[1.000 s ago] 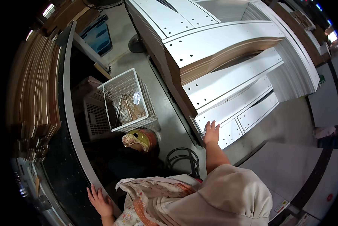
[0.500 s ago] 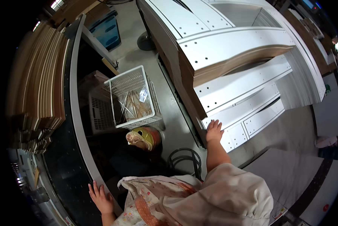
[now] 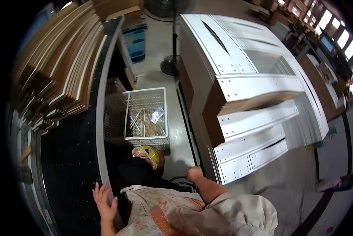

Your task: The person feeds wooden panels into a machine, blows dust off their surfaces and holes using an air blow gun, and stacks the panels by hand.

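Observation:
My left hand (image 3: 104, 201) rests with fingers spread on the pale edge of the black perforated worktable (image 3: 70, 165) at the lower left. My right hand (image 3: 194, 173) hangs with fingers curled, holding nothing, just in front of the low end of the stack of white drilled panels (image 3: 259, 118). It is close to the stack's corner but not touching it. A yellow roll of tape (image 3: 149, 154) lies on the floor between my hands.
A white wire basket (image 3: 145, 114) with scraps stands on the concrete floor ahead. Stacked wooden boards (image 3: 62, 67) lie on the table at left. A fan's stand (image 3: 171, 65) and a blue crate (image 3: 136, 43) are farther off. A black cable (image 3: 180, 181) coils by my right hand.
My right hand has come off the white panel stack and its fingers have curled. The view has swung, and my left hand stays on the table edge.

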The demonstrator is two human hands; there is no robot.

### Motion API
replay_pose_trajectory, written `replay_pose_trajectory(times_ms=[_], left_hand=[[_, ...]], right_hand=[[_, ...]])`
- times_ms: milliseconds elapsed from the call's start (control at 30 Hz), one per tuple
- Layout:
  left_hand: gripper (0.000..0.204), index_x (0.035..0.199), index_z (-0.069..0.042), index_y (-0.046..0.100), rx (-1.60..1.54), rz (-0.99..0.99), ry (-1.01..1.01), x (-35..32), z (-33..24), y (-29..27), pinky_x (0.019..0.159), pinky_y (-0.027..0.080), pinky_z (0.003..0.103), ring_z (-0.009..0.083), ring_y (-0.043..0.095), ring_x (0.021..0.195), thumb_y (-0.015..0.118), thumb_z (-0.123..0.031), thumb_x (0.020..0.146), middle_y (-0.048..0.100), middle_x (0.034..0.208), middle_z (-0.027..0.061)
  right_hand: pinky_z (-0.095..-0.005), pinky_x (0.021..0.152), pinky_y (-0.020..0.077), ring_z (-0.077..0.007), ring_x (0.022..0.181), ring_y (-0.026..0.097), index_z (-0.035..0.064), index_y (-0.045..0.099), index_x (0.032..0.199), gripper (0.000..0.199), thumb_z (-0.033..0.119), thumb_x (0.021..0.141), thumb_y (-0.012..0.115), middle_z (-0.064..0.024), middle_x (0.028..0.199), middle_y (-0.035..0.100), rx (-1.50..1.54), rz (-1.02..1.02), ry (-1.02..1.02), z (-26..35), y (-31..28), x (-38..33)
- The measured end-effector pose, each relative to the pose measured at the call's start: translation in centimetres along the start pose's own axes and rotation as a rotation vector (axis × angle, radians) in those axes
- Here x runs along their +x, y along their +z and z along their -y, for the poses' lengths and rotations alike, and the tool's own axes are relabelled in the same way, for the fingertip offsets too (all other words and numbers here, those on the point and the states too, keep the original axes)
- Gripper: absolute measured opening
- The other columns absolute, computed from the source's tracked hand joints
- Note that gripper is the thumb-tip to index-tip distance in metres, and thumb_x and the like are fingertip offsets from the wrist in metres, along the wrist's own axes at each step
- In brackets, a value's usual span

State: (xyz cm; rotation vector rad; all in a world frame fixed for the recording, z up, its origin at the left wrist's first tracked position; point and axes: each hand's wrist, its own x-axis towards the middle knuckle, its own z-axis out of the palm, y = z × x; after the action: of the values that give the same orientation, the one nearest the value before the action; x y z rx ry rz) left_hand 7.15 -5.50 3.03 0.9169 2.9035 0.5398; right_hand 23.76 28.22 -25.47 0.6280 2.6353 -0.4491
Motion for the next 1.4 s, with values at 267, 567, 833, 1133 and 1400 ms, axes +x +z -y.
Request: replay_pose_trajectory(times_ms=[267,567,833,1133,1400], left_hand=[[0.05,0.12,-0.003,0.053,-1.025,-0.113,-0.122,-5.3,0.7,-1.1,0.108,0.027,0.037,0.0242,0.04,0.127,0.064,0.003,0.071,0.041,0.136,0.0152],[0.032,0.122,0.002,0.048,-1.872,-0.28,-0.27,-9.0,4.6,0.6,0.1,0.04,0.036,0.0249,0.048,0.12,0.051,-0.004,0.091,0.05,0.127,0.0156],[0.038,0.127,-0.001,0.046,-1.847,-0.125,-0.231,-9.1,5.7,1.7,0.095,0.04,0.03,0.0156,0.05,0.113,0.055,-0.012,0.091,0.052,0.119,0.0092],[0.035,0.122,0.002,0.048,-1.75,-0.115,-0.31,-8.3,5.9,3.3,0.092,0.044,0.029,0.0155,0.052,0.107,0.058,-0.009,0.09,0.053,0.118,0.0108],[0.032,0.12,0.001,0.05,-1.706,-0.133,-0.312,-8.7,5.7,2.9,0.091,0.046,0.033,0.0197,0.054,0.111,0.057,-0.005,0.09,0.056,0.118,0.0108]], right_hand=[[-0.0391,0.087,0.0454,-0.0341,0.097,0.056,0.0062,0.068,0.086,0.019,0.022,0.081,0.058,-0.0128,0.097,0.063,0.165,-0.102,-0.219,6.3,-7.3,3.7],[-0.04,0.094,0.0401,-0.0372,0.108,0.049,0.0031,0.051,0.114,0.048,0.001,0.067,0.063,-0.0183,0.112,0.051,0.38,-0.522,-0.657,20.4,-18.3,8.9],[-0.0448,0.1,0.0345,-0.0373,0.117,0.044,0.0047,0.05,0.117,0.049,0.009,0.072,0.068,-0.0191,0.123,0.05,0.359,-0.68,-1.019,36.8,-23.2,7.3],[-0.0559,0.104,0.0271,-0.0329,0.127,0.039,0.0087,0.051,0.123,0.048,0.033,0.082,0.062,-0.014,0.131,0.048,0.064,-0.607,-0.878,37.8,-20.8,6.2],[-0.0573,0.102,0.0278,-0.0331,0.126,0.04,0.0095,0.055,0.118,0.046,0.034,0.08,0.064,-0.0125,0.13,0.049,0.097,-0.647,-0.906,37.3,-20.5,6.1]])
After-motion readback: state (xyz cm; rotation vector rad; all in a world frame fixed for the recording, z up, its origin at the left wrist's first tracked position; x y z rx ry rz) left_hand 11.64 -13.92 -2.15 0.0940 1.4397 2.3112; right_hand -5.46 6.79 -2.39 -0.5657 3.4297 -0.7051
